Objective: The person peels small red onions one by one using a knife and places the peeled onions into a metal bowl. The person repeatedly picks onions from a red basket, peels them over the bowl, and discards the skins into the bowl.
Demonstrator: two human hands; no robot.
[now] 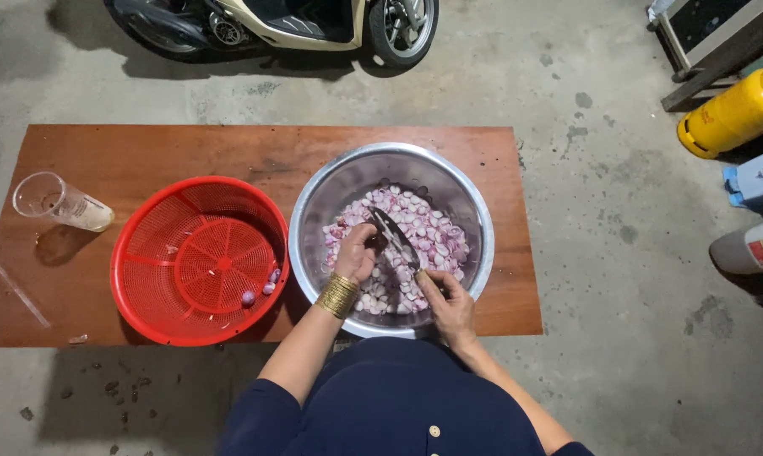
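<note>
Gripping knife (pixel 396 239), right hand (pixel 449 302); left hand (pixel 358 252) pinching shallot (pixel 376 243).

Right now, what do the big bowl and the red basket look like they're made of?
The big bowl looks like metal, likely steel or aluminium: silvery, dull sheen with soft reflections. The red basket looks like moulded plastic: uniform glossy red, fine perforated mesh with ribs.

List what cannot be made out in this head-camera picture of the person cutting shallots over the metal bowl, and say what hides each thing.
- What the left hand grips: its own fingers cover it.
- Knife handle: hidden inside the right hand.
- Bottom of the metal bowl: covered by peeled shallots and both hands.
- Scooter: cut off by the top edge.
- Small pieces in the red basket: too small to identify.
</note>
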